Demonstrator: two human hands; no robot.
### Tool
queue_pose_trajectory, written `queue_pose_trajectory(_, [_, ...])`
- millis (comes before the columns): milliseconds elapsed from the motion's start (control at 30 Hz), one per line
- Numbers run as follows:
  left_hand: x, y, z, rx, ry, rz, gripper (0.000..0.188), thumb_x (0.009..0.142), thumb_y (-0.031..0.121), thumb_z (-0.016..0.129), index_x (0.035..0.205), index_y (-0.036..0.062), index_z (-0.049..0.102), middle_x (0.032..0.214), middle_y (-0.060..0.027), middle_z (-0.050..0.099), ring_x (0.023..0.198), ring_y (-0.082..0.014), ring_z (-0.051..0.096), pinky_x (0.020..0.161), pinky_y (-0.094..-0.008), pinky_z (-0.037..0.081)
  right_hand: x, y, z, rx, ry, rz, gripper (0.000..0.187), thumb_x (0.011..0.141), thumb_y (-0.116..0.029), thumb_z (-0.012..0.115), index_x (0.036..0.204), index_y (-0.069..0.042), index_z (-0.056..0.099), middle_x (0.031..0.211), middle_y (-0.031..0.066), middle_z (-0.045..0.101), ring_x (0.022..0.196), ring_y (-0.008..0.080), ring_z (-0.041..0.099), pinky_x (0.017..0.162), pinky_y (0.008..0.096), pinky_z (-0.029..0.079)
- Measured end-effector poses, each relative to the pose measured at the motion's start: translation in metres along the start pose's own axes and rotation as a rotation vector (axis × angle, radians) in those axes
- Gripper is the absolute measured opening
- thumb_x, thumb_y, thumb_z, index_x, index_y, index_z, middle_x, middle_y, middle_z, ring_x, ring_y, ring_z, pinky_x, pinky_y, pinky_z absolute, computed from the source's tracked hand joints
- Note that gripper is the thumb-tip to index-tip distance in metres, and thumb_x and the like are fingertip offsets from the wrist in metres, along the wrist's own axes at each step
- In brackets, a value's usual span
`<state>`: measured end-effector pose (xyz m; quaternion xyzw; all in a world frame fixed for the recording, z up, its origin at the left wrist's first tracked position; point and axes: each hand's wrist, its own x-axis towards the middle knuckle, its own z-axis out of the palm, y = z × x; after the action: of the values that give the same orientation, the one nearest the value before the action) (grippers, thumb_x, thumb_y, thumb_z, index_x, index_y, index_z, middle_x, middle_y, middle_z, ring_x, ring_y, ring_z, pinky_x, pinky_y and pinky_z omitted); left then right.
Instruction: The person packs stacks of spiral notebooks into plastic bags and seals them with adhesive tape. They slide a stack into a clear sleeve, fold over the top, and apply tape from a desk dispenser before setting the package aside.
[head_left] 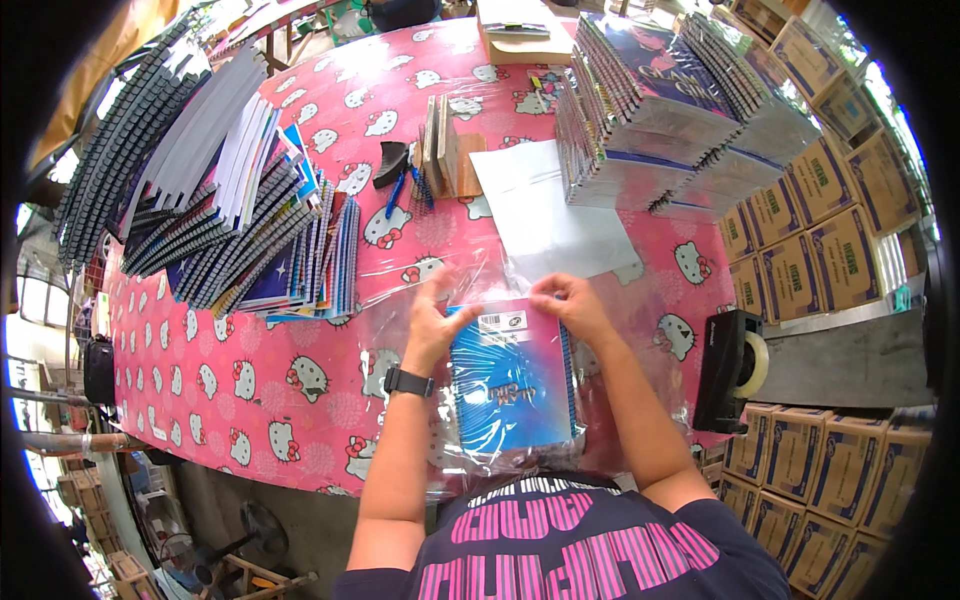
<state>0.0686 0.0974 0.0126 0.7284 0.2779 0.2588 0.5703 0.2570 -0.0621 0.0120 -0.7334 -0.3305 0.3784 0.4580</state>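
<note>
A blue and pink spiral notebook (513, 390) lies in front of me under clear plastic film (405, 300), its coil on the right side. A white label (502, 321) sits near its far edge. My left hand (436, 322), with a dark watch on the wrist, is at the notebook's far left corner. Its fingers are stretched apart and its thumb touches the film by the label. At the far right corner my right hand (574, 308) is closed, thumb and fingers pinching the film's edge.
Stacked spiral notebooks (650, 120) stand at the far right, and several leaning piles (240, 200) at the left. A white sheet (550, 205), wooden blocks (440, 150) and a blue pen (396, 192) lie beyond my hands. A tape dispenser (728, 370) is on the right edge, with cardboard boxes (810, 260) beyond.
</note>
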Motion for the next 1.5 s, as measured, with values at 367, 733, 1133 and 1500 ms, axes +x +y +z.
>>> queue_pose_trajectory(367, [0.005,0.017,0.001,0.198,0.197,0.016,0.083,0.069,0.04,0.078,0.134,0.0044,0.042,0.129,-0.0158,0.047,0.121,-0.0265,0.045,0.097,-0.0395,0.038,0.006,0.001,0.003,0.235,-0.028,-0.131,0.037,0.079,-0.02,0.073,0.107,0.001,0.062,0.098,0.0104,0.067,0.089,0.0144,0.061,0.077,0.026,0.048])
queue_pose_trajectory(733, [0.063,0.021,-0.006,-0.437,0.108,-0.004,0.06,0.077,0.002,0.056,0.135,0.0062,0.04,0.137,-0.0099,0.041,0.121,-0.0243,0.043,0.099,-0.0311,0.036,0.024,-0.016,-0.01,-0.015,-0.066,-0.096,0.052,0.078,-0.023,0.074,0.116,0.005,0.054,0.115,0.0191,0.059,0.104,0.0187,0.057,0.085,0.0297,0.047])
queue_pose_trajectory(1133, [0.112,0.005,-0.004,0.479,-0.113,0.416,0.026,0.065,-0.003,0.062,0.09,0.0034,0.063,0.098,-0.0099,0.061,0.096,-0.0262,0.056,0.086,-0.0357,0.045,0.013,-0.009,0.0,0.329,-0.18,0.016,0.028,0.079,-0.018,0.072,0.099,-0.001,0.062,0.092,0.009,0.066,0.087,0.0133,0.061,0.077,0.026,0.048])
queue_pose_trajectory(1500, [-0.011,0.011,-0.008,-0.344,-0.171,-0.298,0.053,0.078,0.019,0.074,0.121,-0.0018,0.052,0.101,-0.0085,0.062,0.088,-0.0118,0.059,0.076,-0.025,0.048,0.016,-0.001,-0.005,0.143,-0.155,0.036,0.033,0.077,-0.02,0.074,0.103,-0.001,0.065,0.081,0.0066,0.067,0.077,0.0122,0.061,0.07,0.0274,0.049])
